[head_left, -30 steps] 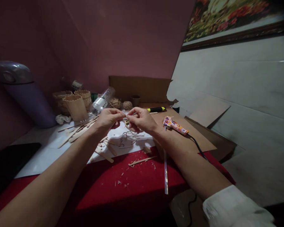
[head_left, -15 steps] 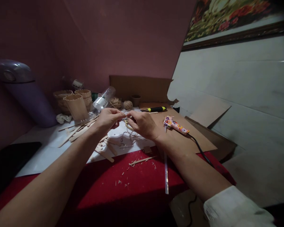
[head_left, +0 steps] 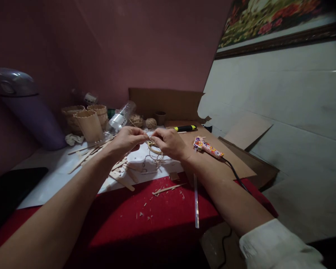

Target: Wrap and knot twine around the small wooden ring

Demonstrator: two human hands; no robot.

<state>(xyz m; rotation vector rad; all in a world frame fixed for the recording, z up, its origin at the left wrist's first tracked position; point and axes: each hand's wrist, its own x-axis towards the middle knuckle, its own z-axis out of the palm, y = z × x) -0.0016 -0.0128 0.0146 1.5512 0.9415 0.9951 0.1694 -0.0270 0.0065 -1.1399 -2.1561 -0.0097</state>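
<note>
My left hand (head_left: 127,141) and my right hand (head_left: 169,142) meet above the white sheet (head_left: 53,172), each pinched on a thin strand of jute twine (head_left: 154,155) that hangs in loops onto the sheet. The fingertips almost touch. A small ring-like piece sits just under the pinch, too dim to name. Loose wooden craft sticks (head_left: 120,175) lie under my left wrist. A floral-patterned glue gun (head_left: 207,147) rests on cardboard (head_left: 229,164) just right of my right hand.
Stick-built cups (head_left: 89,125), a clear plastic bottle (head_left: 120,117), twine balls (head_left: 144,122) and a yellow-black utility knife (head_left: 184,128) stand at the back. A purple appliance (head_left: 28,108) is far left. A clear glue stick (head_left: 196,200) lies on the red cloth (head_left: 156,220) with wood shavings.
Both hands stayed pinched on the twine; the right hand dipped slightly and came back up, fingers shifting along the strand. The view drifted a little.
</note>
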